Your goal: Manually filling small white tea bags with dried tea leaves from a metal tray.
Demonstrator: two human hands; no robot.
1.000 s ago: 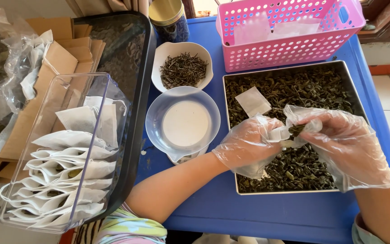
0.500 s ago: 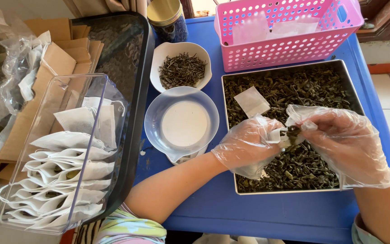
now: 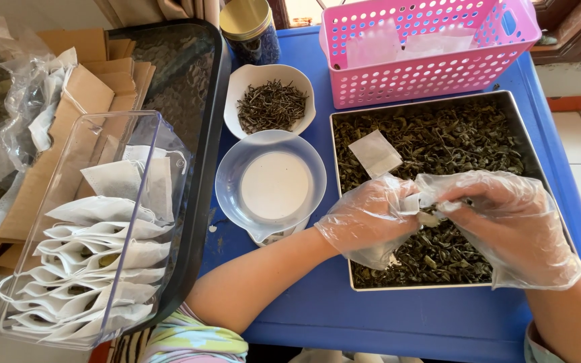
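Note:
Both hands wear clear plastic gloves and meet over a metal tray [image 3: 341, 202] full of dried green tea leaves. My left hand [image 3: 366, 220] pinches a small white tea bag [image 3: 411, 202] by its mouth. My right hand [image 3: 506, 222] has its fingertips bunched on leaves at the bag's opening. An empty white tea bag [image 3: 374, 152] lies flat on the leaves further back in the tray.
A clear bowl on a small scale [image 3: 274, 185] and a white dish of dark needle-like leaves [image 3: 272, 104] stand left of the tray. A pink basket [image 3: 425, 57] sits behind. A clear bin of filled tea bags [image 3: 95, 249] is at the left, by cardboard and plastic bags.
My right hand has drawn in closer to the bag held by my left hand, fingers closing at its mouth. The rest stays put.

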